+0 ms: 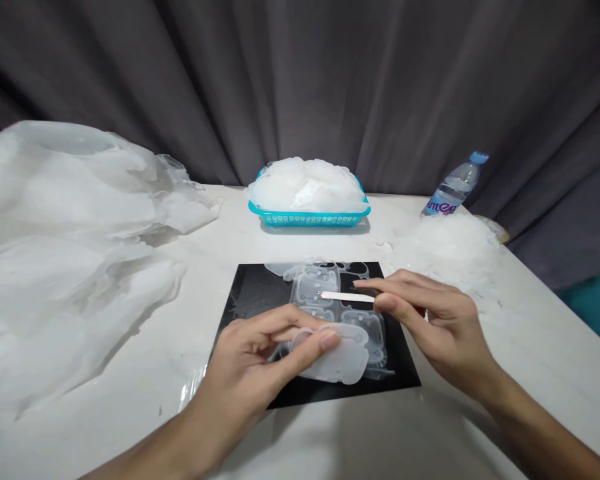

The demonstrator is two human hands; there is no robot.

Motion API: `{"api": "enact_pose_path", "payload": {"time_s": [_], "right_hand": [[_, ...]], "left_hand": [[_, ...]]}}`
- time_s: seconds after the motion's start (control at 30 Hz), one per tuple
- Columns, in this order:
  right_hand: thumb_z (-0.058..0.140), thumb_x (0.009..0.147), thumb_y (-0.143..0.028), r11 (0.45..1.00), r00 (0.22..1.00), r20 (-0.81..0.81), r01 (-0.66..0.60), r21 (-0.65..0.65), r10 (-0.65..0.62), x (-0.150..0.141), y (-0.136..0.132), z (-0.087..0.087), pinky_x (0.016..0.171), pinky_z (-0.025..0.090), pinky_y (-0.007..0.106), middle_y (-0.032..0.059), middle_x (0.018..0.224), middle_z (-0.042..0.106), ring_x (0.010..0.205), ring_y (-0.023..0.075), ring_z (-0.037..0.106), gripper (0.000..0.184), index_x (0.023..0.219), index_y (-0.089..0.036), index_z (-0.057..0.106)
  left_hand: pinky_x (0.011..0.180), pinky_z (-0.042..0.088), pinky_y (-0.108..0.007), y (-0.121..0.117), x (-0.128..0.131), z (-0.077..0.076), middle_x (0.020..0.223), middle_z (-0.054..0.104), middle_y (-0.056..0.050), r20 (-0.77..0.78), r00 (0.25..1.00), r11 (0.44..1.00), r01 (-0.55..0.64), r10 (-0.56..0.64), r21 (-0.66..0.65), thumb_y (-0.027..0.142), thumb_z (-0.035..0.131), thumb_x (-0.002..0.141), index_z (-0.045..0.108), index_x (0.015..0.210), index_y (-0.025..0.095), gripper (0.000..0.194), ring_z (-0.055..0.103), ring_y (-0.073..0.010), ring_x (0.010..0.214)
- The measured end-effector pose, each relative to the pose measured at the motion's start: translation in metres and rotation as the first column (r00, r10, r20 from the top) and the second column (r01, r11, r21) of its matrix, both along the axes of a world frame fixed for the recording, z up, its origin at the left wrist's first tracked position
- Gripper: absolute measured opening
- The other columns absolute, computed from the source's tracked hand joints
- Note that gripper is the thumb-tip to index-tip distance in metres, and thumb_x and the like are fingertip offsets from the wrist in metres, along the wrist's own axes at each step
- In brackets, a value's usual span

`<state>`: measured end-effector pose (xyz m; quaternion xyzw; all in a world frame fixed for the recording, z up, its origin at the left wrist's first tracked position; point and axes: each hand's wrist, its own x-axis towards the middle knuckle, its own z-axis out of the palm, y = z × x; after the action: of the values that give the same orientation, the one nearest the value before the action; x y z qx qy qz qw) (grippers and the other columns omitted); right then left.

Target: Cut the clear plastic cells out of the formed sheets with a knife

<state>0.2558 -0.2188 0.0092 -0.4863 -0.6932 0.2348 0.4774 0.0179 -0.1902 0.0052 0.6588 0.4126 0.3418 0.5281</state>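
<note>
My left hand pinches a translucent, round-cornered plastic piece between thumb and fingers, tilted above a black mat. My right hand grips a slim white pen-like tool, its narrow tip pointing left over the mat. What kind of tool it is, I cannot tell. Beneath both hands, clear moulded plastic pieces with rounded outlines lie on the mat. Part of them is hidden by my left hand and the piece in it.
A turquoise basket heaped with whitish translucent pieces stands at the back. Large cloudy plastic bags cover the left side. To the right are a pile of white scraps and a leaning water bottle. Grey curtain hangs behind.
</note>
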Motion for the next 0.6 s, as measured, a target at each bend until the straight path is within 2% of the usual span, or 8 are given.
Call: {"api": "enact_pose_path", "payload": {"time_s": [0.1,0.3,0.4,0.6], "right_hand": [[0.065,0.103,-0.030,0.996,1.000,-0.011,0.020,-0.092,-0.021,0.006,0.010,-0.006,0.070,0.052,0.028,0.0019,0.083,0.072,0.078,0.0168,0.066,0.021,0.111,-0.025,0.084],[0.062,0.103,-0.042,0.969,0.997,0.006,0.070,-0.238,-0.071,0.020,0.030,-0.035,0.071,0.047,0.030,0.0033,0.082,0.070,0.078,0.0182,0.063,0.034,0.087,-0.020,0.081],[0.061,0.103,-0.044,0.963,0.996,0.042,0.091,-0.255,-0.082,0.026,0.037,-0.045,0.073,0.046,0.031,0.0041,0.084,0.071,0.080,0.0194,0.064,0.036,0.087,-0.019,0.081],[0.057,0.105,-0.045,0.959,0.981,0.153,0.156,-0.236,-0.122,0.035,0.045,-0.060,0.075,0.044,0.033,0.0063,0.087,0.074,0.085,0.0221,0.066,0.039,0.087,-0.019,0.081]], "left_hand": [[0.061,0.052,-0.015,-0.001,0.000,0.002,0.076,0.081,0.001,0.002,1.000,1.000,-0.002,0.002,-0.025,0.035,0.079,0.091,0.080,0.080,0.023,0.016,0.071,-0.0125,0.069],[0.059,0.052,-0.014,0.001,0.005,0.004,0.073,0.081,0.000,0.083,0.997,0.989,0.015,-0.002,-0.147,0.035,0.081,0.089,0.081,0.079,0.021,0.017,0.071,-0.0120,0.064],[0.058,0.054,-0.014,0.003,0.006,0.006,0.072,0.081,0.000,0.144,0.990,0.981,0.019,0.009,-0.194,0.033,0.081,0.088,0.081,0.080,0.021,0.015,0.072,-0.0116,0.061],[0.059,0.058,-0.015,0.002,0.008,0.010,0.070,0.081,0.000,0.176,0.984,0.980,0.012,0.024,-0.196,0.031,0.082,0.087,0.081,0.081,0.020,0.013,0.074,-0.0132,0.061]]}}
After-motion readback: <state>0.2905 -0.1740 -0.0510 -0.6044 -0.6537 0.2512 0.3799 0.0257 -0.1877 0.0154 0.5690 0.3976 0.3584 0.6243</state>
